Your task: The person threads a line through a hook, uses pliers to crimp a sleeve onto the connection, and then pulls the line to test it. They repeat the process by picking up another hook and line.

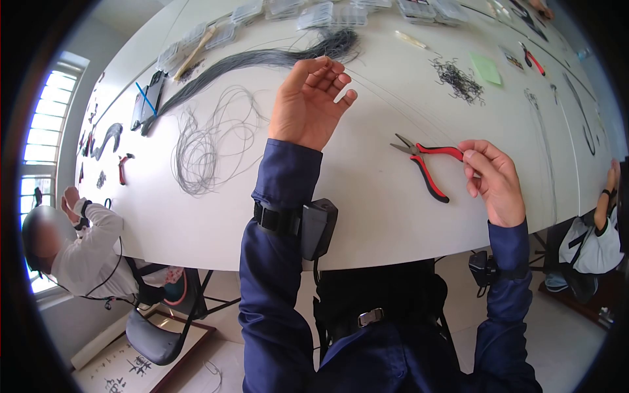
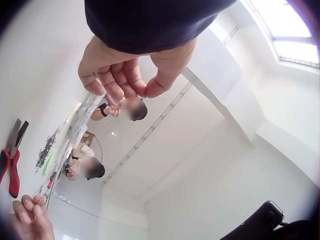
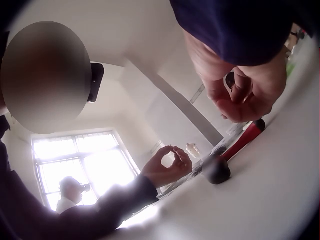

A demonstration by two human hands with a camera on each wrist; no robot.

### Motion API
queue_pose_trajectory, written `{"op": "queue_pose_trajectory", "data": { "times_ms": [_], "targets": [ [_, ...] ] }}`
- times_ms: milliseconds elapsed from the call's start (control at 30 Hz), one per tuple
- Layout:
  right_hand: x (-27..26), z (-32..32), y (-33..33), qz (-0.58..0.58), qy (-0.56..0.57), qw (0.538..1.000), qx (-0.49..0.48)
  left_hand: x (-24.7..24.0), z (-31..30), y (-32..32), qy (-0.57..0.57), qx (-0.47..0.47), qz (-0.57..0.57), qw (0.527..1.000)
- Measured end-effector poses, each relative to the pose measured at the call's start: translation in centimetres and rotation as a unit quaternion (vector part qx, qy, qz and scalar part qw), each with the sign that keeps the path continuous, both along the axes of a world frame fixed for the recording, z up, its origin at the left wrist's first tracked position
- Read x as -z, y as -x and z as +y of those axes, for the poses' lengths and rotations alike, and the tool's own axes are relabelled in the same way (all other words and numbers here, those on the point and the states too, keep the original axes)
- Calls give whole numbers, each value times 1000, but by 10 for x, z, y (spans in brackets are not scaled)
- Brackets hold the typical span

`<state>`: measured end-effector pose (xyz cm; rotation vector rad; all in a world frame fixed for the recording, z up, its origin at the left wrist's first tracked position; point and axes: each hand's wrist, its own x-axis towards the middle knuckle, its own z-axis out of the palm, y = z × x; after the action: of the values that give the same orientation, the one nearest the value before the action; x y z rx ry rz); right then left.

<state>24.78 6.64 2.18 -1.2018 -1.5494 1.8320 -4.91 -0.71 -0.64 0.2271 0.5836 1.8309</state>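
In the head view a thin wire (image 1: 393,99) stretches between the two raised hands. The left hand (image 1: 308,105), palm up, pinches its upper end between thumb and index finger, the other fingers bent. The right hand (image 1: 496,180) pinches the lower end with thumb and fingertips, beside a handle of the red-handled pliers (image 1: 424,164), which lie with jaws parted on the table. In the left wrist view the left hand (image 2: 130,70) shows its fingertips close to the thumb. The right wrist view shows the right hand (image 3: 237,90) with thumb and fingertips together.
A loose coil of thin wire (image 1: 213,147) lies left, below a long dark wire bundle (image 1: 242,62). Small dark pieces (image 1: 457,81), a green paper (image 1: 485,69) and clear boxes (image 1: 314,16) lie farther back. Other people sit at both sides of the table (image 1: 367,229).
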Motion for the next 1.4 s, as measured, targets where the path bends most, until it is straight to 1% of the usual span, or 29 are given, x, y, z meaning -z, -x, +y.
{"op": "queue_pose_trajectory", "data": {
  "times_ms": [133, 267, 367, 467, 567, 600, 667, 700, 733, 767, 800, 900, 933, 1033, 1133, 1233, 1400],
  "targets": [
    [-4, -31, 6, -16, 73, 992, -100, 1, 1, 1, 0, -44, -3, 999],
    [-10, -54, 12, 15, 94, 987, -131, 1, 2, 3, -17, -64, -20, 998],
    [-14, -59, 10, 26, 95, 987, -126, 2, 1, 4, -29, -70, -44, 996],
    [-17, -66, 8, 31, 61, 991, -117, 1, 1, 4, -29, -86, -49, 995],
    [-18, -74, 6, 18, -78, 992, -100, 0, 1, 5, -31, -110, -33, 993],
    [-19, -72, 6, -25, -138, 987, -81, 0, 1, 4, -33, -118, -26, 992],
    [-23, -64, 6, -111, -259, 959, -43, -1, 0, 4, -54, -118, 61, 990],
    [-22, -60, 8, -169, -360, 915, -59, -2, 0, 3, -67, -117, 105, 985],
    [-17, -55, 11, -224, -457, 858, -74, -4, 0, 0, -76, -120, 149, 979],
    [-11, -51, 13, -277, -546, 786, -86, -6, -1, -3, -85, -122, 193, 970],
    [-1, -48, 13, -291, -545, 778, -114, -7, -1, -6, -94, -123, 237, 959],
    [3, -48, 16, -284, -490, 810, -154, -11, 1, -16, -72, -149, 296, 941],
    [4, -48, 16, -280, -490, 811, -153, -13, 2, -19, -62, -162, 280, 944],
    [14, -49, 21, -299, -572, 750, -142, -14, 3, -23, -51, -165, 312, 934],
    [24, -42, 31, -309, -625, 708, -110, -15, 2, -29, -41, -157, 334, 929],
    [24, -29, 34, -343, -554, 746, -136, -13, 2, -33, -31, -141, 361, 922],
    [19, -25, 34, -348, -510, 777, -121, -17, 0, -38, -5, -127, 386, 914]
  ]
}}
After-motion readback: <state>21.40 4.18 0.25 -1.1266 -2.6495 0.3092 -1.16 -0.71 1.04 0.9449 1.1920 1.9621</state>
